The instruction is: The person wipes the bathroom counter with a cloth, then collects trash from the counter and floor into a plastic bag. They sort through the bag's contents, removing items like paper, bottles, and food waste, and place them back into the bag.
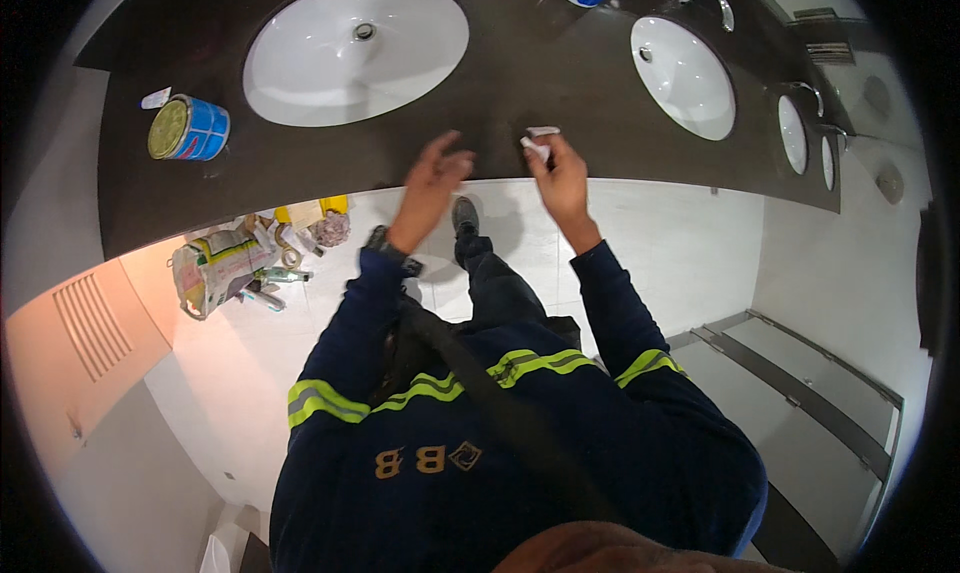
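Small white piece is pinched in the right hand above the dark tabletop, while the left hand is loosely spread; handling it seems the present step, next needing a steady pinch.

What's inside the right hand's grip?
Whitish material shows in two spots at the fingertips of the right hand; what lies between is covered, so I can't tell whether it's one piece.
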The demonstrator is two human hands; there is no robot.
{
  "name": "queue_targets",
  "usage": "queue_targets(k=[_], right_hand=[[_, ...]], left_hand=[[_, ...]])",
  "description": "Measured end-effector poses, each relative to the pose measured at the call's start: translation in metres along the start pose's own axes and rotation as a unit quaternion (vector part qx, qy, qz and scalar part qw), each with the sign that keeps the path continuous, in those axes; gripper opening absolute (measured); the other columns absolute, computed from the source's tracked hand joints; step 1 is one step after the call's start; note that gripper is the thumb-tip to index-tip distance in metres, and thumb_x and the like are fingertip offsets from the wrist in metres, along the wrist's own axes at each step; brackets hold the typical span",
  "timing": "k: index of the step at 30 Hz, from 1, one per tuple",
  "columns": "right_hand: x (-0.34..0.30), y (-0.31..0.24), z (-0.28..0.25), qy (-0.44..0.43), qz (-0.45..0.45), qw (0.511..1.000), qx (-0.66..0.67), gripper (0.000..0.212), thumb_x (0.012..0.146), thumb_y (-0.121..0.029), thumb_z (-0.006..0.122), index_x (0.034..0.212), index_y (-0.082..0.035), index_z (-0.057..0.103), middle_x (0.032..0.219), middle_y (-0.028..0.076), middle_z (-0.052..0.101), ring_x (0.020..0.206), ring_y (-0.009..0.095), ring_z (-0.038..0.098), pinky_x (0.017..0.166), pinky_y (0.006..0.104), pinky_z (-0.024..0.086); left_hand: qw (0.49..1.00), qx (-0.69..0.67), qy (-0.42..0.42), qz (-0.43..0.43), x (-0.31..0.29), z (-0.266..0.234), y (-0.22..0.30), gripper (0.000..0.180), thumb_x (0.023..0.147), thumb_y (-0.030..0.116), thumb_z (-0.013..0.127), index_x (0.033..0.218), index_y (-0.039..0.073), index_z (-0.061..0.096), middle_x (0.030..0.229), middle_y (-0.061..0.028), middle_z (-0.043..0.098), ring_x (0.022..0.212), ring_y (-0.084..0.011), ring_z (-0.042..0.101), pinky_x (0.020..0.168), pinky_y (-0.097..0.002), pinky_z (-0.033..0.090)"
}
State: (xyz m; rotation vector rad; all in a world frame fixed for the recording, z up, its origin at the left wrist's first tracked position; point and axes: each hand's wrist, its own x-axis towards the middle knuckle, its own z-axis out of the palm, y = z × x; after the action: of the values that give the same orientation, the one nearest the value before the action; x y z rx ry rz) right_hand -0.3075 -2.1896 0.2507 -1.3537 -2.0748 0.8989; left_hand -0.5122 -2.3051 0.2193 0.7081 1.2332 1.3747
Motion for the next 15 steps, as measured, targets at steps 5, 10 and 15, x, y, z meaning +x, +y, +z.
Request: queue_targets(k=[5, 10, 15], right_hand=[[0.003, 0.066, -0.015, -0.096, -0.073, 0.988, -0.095, 0.016, 0.096, -0.014, 0.064, 0.108, -0.004, 0.059, 0.098, 0.021, 0.070, 0.092, 0.040, 0.068, 0.077, 0.0480, 0.052], [0.019, 0.064, -0.008, -0.110, -0.027, 0.981, -0.156, 0.012, 0.097, -0.012, 0.062, 0.099, -0.004, 0.054, 0.093, 0.021, 0.070, 0.088, 0.042, 0.068, 0.074, 0.0492, 0.052], [0.077, 0.065, -0.017, -0.039, 0.012, 0.982, -0.186, 0.010, 0.096, -0.013, 0.063, 0.097, -0.005, 0.055, 0.090, 0.021, 0.070, 0.088, 0.043, 0.068, 0.073, 0.0498, 0.053]], left_hand=[[0.817, 0.486, 0.257, 0.173, 0.002, -0.137, 0.032, 0.039, 0.096, 0.024, 0.067, 0.130, 0.004, 0.064, 0.121, -0.0171, 0.070, 0.112, -0.0301, 0.066, 0.099, -0.0409, 0.050], [0.687, 0.622, 0.297, 0.230, -0.004, -0.212, 0.019, 0.051, 0.096, 0.036, 0.065, 0.138, 0.008, 0.058, 0.145, -0.0184, 0.051, 0.139, -0.0400, 0.042, 0.116, -0.0514, 0.034], [0.668, 0.644, 0.307, 0.209, 0.000, -0.200, 0.017, 0.060, 0.095, 0.042, 0.064, 0.144, 0.010, 0.052, 0.155, -0.0196, 0.041, 0.147, -0.0426, 0.030, 0.121, -0.0547, 0.026]])
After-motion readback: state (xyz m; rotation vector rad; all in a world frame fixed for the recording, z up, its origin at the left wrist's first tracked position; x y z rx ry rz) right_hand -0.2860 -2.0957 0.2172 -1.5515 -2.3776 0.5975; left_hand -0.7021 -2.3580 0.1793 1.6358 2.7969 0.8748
